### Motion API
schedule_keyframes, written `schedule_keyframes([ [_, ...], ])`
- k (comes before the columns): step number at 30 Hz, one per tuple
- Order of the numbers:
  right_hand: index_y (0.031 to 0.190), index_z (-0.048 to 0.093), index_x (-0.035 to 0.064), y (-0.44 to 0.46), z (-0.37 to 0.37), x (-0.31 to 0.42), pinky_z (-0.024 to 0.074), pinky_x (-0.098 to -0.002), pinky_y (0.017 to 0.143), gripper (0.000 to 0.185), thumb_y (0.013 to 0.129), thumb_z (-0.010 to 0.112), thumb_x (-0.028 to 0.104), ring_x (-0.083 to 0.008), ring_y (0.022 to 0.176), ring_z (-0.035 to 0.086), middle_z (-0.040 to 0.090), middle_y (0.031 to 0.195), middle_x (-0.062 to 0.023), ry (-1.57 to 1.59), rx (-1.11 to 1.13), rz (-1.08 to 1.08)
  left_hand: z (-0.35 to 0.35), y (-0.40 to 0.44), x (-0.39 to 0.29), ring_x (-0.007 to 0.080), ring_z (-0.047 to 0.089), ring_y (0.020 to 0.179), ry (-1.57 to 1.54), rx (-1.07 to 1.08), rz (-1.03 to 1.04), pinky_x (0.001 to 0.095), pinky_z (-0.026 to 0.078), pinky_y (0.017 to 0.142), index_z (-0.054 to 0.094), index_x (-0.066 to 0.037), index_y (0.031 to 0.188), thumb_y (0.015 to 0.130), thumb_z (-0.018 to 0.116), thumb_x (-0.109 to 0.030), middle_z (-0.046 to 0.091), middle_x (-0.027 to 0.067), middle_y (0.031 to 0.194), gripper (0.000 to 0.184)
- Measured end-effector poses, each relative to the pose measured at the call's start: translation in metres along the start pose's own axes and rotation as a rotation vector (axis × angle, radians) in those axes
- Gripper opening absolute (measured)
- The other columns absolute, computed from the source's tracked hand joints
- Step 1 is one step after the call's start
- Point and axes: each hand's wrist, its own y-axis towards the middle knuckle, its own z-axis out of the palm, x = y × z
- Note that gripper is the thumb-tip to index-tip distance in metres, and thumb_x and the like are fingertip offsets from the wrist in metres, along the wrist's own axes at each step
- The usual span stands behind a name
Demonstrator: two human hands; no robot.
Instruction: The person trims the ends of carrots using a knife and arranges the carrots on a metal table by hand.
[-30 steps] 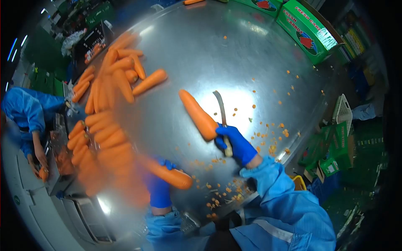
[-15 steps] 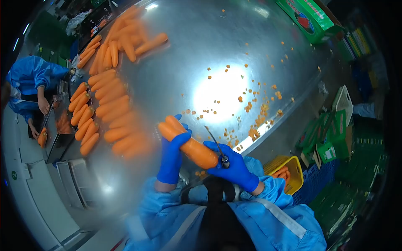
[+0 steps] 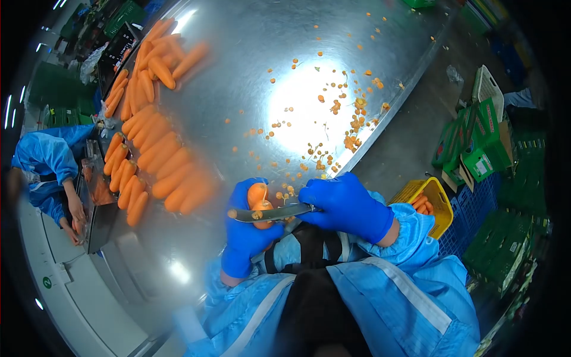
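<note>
My left hand (image 3: 242,235), in a blue glove, is wrapped round carrots (image 3: 257,193) seen end-on close to my body. The knife (image 3: 276,212) lies across the carrot ends, its blade pointing left and touching them. My gloved right hand (image 3: 348,205) is closed round the knife's handle, which is mostly hidden. Small orange carrot slices (image 3: 336,107) are scattered over the metal table (image 3: 238,89) beyond my hands. Rows of whole carrots (image 3: 157,149) lie on the left of the table, partly blurred.
A yellow basket (image 3: 440,208) with carrots stands at the right beside a blue crate (image 3: 473,205). Green cartons (image 3: 482,143) are farther right. At the left, a person in blue (image 3: 47,154) has their hands near a black tray edge (image 3: 102,223).
The carrots in my left hand have turned end-on towards the camera. My right hand has brought the knife across their ends. The view has shifted, and the green box at the top is mostly out of frame.
</note>
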Motion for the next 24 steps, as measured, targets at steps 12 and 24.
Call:
schedule_keyframes([
  [12, 0.087, 0.065, 0.0150, -0.004, -0.008, 0.000, 0.0494, -0.0322, 0.055, 0.015, 0.076, 0.074, 0.020, -0.0264, 0.062, 0.064, 0.062, 0.074, -0.0066, 0.004, 0.070, 0.049, 0.001, -0.006, -0.005, 0.0235, 0.062, 0.092, 0.008, 0.037, 0.009, 0.0374, 0.049, 0.081, 0.053, -0.006, 0.113, 0.056, 0.079, -0.009, 0.060, 0.0096, 0.100, 0.063],
  [24, 0.086, 0.062, 0.0157, 0.014, -0.006, 0.000, 0.0460, -0.0324, 0.053, 0.017, 0.077, 0.075, 0.022, -0.0243, 0.060, 0.062, 0.058, 0.072, -0.0049, 0.013, 0.038, 0.004, -0.013, -0.009, -0.013, 0.0219, 0.060, 0.101, -0.174, 0.089, 0.061, 0.0374, 0.049, 0.088, 0.052, -0.007, 0.119, 0.056, 0.078, -0.013, 0.059, 0.0090, 0.109, 0.069],
])
